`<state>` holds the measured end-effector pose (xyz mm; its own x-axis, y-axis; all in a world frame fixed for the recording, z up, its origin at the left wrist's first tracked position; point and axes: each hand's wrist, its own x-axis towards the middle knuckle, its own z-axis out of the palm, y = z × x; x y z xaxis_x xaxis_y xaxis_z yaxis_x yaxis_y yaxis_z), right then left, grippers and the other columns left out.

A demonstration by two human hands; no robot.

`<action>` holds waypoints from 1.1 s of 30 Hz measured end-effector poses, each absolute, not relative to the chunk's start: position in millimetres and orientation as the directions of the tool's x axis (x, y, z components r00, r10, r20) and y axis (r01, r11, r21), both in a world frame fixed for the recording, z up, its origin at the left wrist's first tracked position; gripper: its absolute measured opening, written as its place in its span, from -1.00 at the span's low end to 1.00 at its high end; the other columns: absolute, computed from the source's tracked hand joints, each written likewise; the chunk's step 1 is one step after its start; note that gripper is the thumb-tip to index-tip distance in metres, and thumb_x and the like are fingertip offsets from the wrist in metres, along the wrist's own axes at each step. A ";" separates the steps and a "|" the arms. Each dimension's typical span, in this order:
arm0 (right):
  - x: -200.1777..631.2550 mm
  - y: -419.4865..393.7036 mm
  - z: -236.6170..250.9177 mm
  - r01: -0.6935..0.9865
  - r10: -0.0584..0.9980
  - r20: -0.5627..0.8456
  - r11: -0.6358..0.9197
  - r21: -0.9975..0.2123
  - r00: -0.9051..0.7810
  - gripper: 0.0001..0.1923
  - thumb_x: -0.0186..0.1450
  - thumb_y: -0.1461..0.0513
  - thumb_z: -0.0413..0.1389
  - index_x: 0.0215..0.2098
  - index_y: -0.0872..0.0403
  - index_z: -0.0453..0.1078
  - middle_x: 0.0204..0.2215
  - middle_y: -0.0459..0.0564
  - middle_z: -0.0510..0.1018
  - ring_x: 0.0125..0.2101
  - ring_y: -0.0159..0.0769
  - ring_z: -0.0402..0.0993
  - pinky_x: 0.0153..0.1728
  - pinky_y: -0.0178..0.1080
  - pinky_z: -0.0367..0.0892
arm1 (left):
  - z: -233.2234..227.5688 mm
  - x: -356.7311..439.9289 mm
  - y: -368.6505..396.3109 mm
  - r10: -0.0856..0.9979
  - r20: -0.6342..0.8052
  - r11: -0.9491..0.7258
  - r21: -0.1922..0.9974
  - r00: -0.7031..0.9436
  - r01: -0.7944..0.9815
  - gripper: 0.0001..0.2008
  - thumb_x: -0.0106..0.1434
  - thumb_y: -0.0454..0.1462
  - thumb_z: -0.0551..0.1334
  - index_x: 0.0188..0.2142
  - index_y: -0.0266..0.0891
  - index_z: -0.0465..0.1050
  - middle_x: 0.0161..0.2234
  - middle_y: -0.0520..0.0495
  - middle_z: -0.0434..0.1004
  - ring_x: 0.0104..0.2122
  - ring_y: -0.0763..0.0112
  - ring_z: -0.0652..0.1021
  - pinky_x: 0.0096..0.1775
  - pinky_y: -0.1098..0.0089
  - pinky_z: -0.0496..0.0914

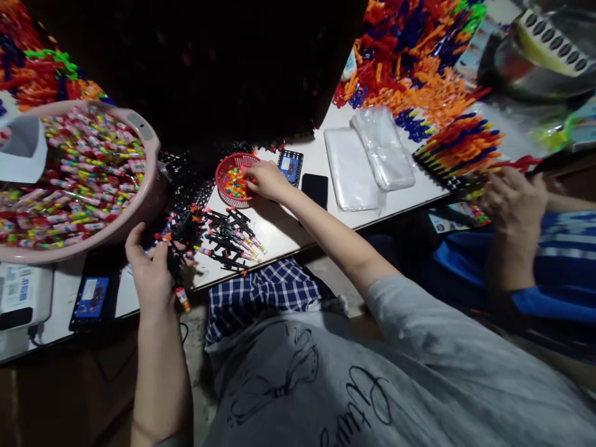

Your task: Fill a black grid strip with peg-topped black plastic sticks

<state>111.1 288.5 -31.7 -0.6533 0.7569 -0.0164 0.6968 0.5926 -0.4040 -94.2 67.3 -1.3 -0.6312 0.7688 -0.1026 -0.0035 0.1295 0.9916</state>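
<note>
On the white table (279, 233), near its front edge, left hand (151, 273) curls round a bundle of black plastic pieces (179, 239) with coloured tips, fingers closed on it, one red-tipped piece sticking down past the table edge; just right of that hand a loose heap of black sticks (230, 239) lies flat on the table, touching or nearly touching the held bundle; right hand (267, 180) reaches farther out, fingertips dipped into a small red basket (228, 171) of mixed coloured beads (236, 184); fingers bunched together, cannot tell whether a bead is pinched; basket sits well apart from left hand, beyond the stick heap; far left, big pink basin (146, 186) full of wrapped coloured pieces; right of basket a black phone (315, 189) and clear plastic bags (367, 155); far right, heaps of orange and blue toys (428, 74); another person's hand (514, 202) at right edge, blue sleeve.
</note>
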 end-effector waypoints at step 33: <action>100.3 306.3 -40.9 0.716 0.685 -0.213 0.684 -0.139 -0.697 -0.80 0.27 0.31 0.09 -0.24 0.23 0.54 -0.24 0.23 0.53 -0.14 -0.03 0.35 -0.09 -0.10 0.08 | -89.9 -82.4 -12.7 0.911 0.305 0.042 0.605 -0.280 0.795 -0.69 0.21 -0.33 0.20 -0.02 -0.20 0.41 -0.02 -0.20 0.49 0.07 0.17 0.45 0.14 0.06 0.29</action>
